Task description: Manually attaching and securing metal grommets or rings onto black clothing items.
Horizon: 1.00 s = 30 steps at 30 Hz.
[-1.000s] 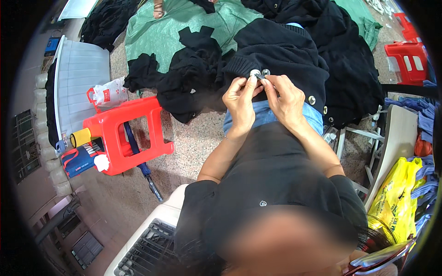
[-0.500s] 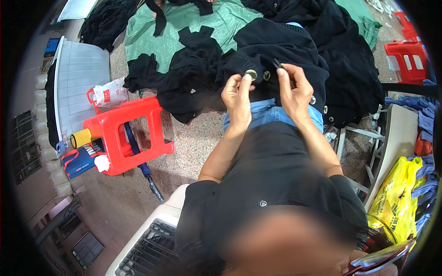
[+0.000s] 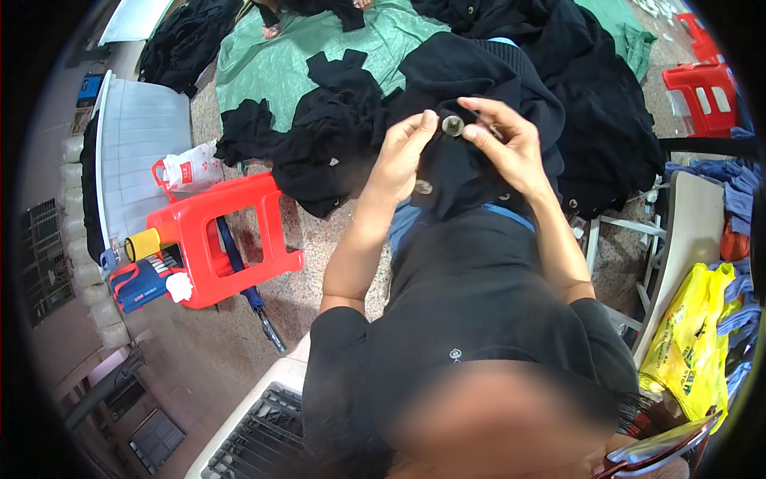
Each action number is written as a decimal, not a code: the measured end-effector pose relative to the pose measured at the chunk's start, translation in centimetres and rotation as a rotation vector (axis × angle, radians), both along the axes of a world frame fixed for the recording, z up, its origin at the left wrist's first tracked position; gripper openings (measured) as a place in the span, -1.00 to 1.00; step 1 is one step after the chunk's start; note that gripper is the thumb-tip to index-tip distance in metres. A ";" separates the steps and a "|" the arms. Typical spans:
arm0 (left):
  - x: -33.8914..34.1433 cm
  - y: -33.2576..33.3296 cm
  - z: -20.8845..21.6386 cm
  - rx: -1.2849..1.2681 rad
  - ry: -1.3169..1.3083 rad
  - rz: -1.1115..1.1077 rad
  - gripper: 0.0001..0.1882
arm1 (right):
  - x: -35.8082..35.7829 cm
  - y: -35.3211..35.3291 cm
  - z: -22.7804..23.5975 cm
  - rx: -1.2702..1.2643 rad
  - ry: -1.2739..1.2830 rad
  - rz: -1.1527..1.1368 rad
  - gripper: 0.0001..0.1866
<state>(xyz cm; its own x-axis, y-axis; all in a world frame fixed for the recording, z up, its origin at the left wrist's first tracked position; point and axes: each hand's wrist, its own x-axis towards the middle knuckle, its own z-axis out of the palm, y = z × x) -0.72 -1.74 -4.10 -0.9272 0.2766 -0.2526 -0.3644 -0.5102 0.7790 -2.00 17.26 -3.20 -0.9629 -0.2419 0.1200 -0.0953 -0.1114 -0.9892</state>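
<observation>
A black knit cardigan (image 3: 455, 68) with a ribbed edge and large shiny buttons lies bunched over my lap. My left hand (image 3: 405, 153) pinches its fabric between thumb and fingers, just left of a round button (image 3: 453, 126). My right hand (image 3: 511, 150) is closed on the same cloth from the other side, its thumb at the button's rim and its index finger stretched above it. Behind the right fingers, whether a small tool is tucked there is hidden. A second button (image 3: 424, 187) hangs lower on the cloth, below my left hand.
More black garments (image 3: 327, 136) lie to the left and far right, partly over a green sheet (image 3: 255, 68). A red plastic stool (image 3: 239, 239) stands at left beside a pale blue bin (image 3: 144, 120). A yellow bag (image 3: 686, 335) is at right. Another person's hand (image 3: 271, 32) shows at the far edge.
The cardigan's buttoned part has shifted between my hands, which are now closer together. A thin dark tool seen in my right fingers earlier no longer shows clearly.
</observation>
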 end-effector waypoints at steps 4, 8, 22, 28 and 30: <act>1.3 0.7 1.9 0.031 0.014 0.057 -0.68 | -0.2 0.5 -0.6 0.148 0.223 0.049 -0.62; 1.7 0.5 0.0 -0.096 0.044 0.071 -0.61 | -0.5 0.4 -1.5 0.224 0.420 -0.042 -0.57; 2.3 2.2 -0.9 -0.495 0.168 0.190 -0.75 | 0.5 -0.8 -2.8 0.347 0.521 -0.255 -0.73; 2.7 4.0 0.4 -0.676 0.336 0.422 -0.70 | 1.3 -1.8 -4.1 -0.159 -0.180 -0.168 -0.87; 2.5 3.4 -0.8 -0.681 0.388 0.307 -0.67 | 1.2 -1.7 -4.3 -0.147 -0.169 -0.147 -0.87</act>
<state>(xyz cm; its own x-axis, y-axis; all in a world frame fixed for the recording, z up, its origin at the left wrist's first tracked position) 1.76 1.62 -4.85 -0.9919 -0.0993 0.0790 0.0707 0.0838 0.9940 -0.75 15.53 -7.48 -0.9957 -0.0900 -0.0220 0.0442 -0.2525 -0.9666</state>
